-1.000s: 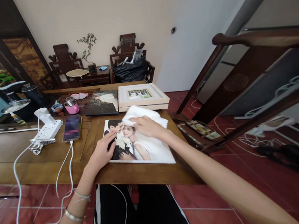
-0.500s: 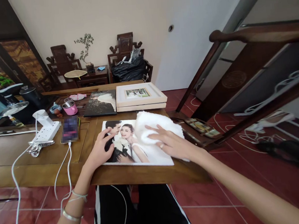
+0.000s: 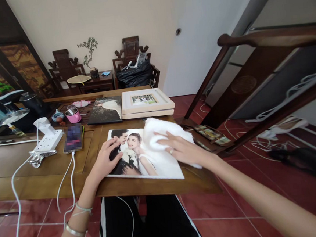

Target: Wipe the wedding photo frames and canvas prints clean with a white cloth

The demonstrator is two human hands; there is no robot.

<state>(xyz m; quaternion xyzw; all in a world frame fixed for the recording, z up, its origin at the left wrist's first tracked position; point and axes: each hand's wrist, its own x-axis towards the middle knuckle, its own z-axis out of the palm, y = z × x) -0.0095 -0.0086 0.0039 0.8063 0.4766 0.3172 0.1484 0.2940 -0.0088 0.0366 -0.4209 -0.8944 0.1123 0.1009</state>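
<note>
A photo panel (image 3: 136,164) with a picture of a couple lies flat near the table's front edge. My left hand (image 3: 106,160) rests on its left side, fingers apart and nothing held. Over the panel's right part and beyond its edge spreads a bunched white towel (image 3: 161,127). My right hand (image 3: 179,148) presses on this towel, with the fingers sunk into its folds. The towel hides the panel's upper right corner.
Behind the panel stand a dark photo panel (image 3: 105,110) and stacked pale picture frames (image 3: 148,102). To the left are a phone (image 3: 73,138), a power strip (image 3: 49,141), white cables and a pink cup (image 3: 73,115). A wooden chair (image 3: 243,78) stands at the right.
My right hand and the towel have shifted very slightly on the panel. The panel's near edge sits a little lower in view. My left hand stays on the panel's left side.
</note>
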